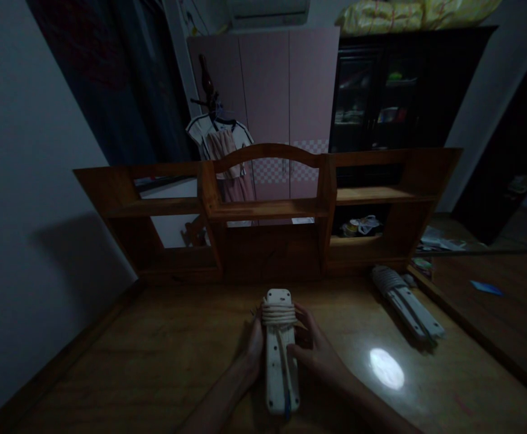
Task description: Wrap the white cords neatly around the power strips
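A white power strip (271, 367) stands out in the middle, just over the wooden tabletop, its screw-dotted back facing me. Its pale cord (279, 313) is wound in several turns round the far end, and a length runs down the strip toward a blue-tinged end. My left hand (255, 343) grips the strip's left edge, most of its fingers hidden behind. On the other edge, my right hand (313, 346) holds it with the thumb near the cord and the fingers by the windings. A second power strip (406, 307), also wrapped in cord, lies to the right.
Behind the hands, a wooden shelf unit (268, 209) spans the back of the tabletop (177, 343). A raised wooden edge (471, 337) borders the right side; a wall (28, 241) stands at left. A bright light reflection (386, 368) shows on the tabletop.
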### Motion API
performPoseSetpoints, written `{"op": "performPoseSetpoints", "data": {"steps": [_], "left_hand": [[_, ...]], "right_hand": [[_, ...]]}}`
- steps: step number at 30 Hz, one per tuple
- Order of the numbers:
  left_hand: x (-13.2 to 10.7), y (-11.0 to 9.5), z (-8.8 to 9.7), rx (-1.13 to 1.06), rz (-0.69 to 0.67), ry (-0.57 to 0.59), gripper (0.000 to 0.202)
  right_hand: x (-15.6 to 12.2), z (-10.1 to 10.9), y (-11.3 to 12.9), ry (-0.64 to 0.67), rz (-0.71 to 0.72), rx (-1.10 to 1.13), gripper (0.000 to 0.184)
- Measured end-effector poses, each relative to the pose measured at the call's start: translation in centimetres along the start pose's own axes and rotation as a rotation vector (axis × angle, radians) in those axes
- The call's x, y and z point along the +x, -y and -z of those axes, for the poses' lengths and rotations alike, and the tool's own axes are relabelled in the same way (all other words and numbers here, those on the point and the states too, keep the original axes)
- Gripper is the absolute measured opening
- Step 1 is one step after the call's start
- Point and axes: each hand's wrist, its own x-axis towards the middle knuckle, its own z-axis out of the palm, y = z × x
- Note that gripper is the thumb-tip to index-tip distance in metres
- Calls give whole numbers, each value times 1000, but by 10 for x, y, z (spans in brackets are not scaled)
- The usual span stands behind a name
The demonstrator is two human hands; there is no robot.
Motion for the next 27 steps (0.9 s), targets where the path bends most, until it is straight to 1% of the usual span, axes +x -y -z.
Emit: {"op": "performPoseSetpoints", "data": {"steps": [4, 7, 10, 15, 18, 22, 27], "left_hand": [[2, 2, 3, -19, 22, 34, 57], [1, 2, 4, -8, 20, 6, 58], [-2, 0, 0, 5, 22, -16, 60], [-4, -2, -2, 10, 32, 25, 57], [-2, -1, 0, 20, 2, -18, 57], [-2, -1, 0, 28, 15, -65, 57], [-5, -3, -4, 19, 23, -61, 56]], "right_hand": [[0, 1, -2, -13, -4, -15, 74], [1, 2, -4, -8, 15, -26, 75], [1, 3, -5, 9, 23, -20, 75], [1, 4, -4, 9, 25, -31, 75], [1, 4, -5, 21, 21, -10, 76], [0, 4, -6, 27, 25, 13, 77], [0, 4, -3, 29, 0, 12, 78]]}}
